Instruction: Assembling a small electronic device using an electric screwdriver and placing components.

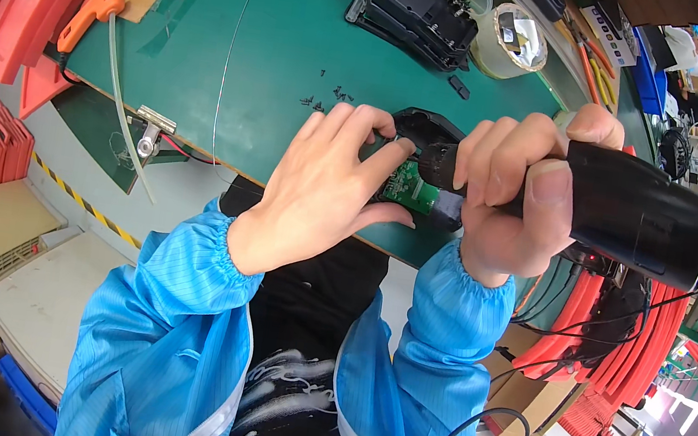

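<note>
A black electric screwdriver [637,203] lies sideways in my right hand [515,196], fingers and thumb wrapped round its body. Its tip end points left, over a black plastic housing [423,125] with a green circuit board [412,193] inside. My left hand [310,182] grips that housing from the left, fingertips reaching in at the board's upper edge and thumb along the near side. Where exactly the bit meets the part is hidden by my fingers. Several small dark screws [339,93] lie loose on the green mat just beyond my left hand.
Stacked black housings [412,6] with screws on top stand at the back, beside a round clear tub [510,45]. An orange glue gun [100,0] rests at far left. A metal clamp [150,134] sits on the table edge. A black cord [462,427] hangs by my right sleeve.
</note>
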### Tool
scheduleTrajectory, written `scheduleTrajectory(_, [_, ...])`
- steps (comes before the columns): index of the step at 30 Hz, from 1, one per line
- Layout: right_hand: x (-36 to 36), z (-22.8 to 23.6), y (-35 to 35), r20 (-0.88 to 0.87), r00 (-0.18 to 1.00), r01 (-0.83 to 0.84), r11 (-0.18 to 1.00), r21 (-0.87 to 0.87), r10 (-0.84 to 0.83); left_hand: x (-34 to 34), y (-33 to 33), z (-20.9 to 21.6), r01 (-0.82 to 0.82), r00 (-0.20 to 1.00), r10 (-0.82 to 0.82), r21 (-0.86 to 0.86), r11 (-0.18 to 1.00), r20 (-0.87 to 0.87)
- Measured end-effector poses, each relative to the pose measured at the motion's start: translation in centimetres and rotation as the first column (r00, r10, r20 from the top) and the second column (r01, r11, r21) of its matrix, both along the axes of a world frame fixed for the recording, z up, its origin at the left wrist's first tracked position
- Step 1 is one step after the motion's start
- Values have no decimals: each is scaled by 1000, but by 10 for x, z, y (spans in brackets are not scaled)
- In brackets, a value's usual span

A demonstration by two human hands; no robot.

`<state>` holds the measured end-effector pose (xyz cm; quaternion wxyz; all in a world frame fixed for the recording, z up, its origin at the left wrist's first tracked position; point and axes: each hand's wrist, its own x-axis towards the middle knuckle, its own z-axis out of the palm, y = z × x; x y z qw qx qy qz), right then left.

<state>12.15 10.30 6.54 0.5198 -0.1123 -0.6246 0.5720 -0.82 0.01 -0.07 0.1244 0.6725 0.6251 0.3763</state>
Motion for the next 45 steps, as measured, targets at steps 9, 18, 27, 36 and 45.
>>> scheduleTrajectory(9, [0,-1,2,-30,999,-24,1000,-10,24,-1,1,0,20,1000,-20,-3,1000,-16])
scheduleTrajectory(18, [-7,-1,-3,59,994,89,995,55,-92,0,2,1,17,1000,-17,-14,1000,10])
scheduleTrajectory(27, [-13,-2,-5,150,943,259,939,224,-296,-1,1,0,30,1000,-30,7,1000,0])
scheduleTrajectory(36, [-15,11,-19,53,943,327,943,52,-330,2,0,1,-28,996,21,85,996,91])
scheduleTrajectory(45, [32,23,-4,-93,985,-134,984,120,146,-9,0,5,-80,986,39,252,964,165])
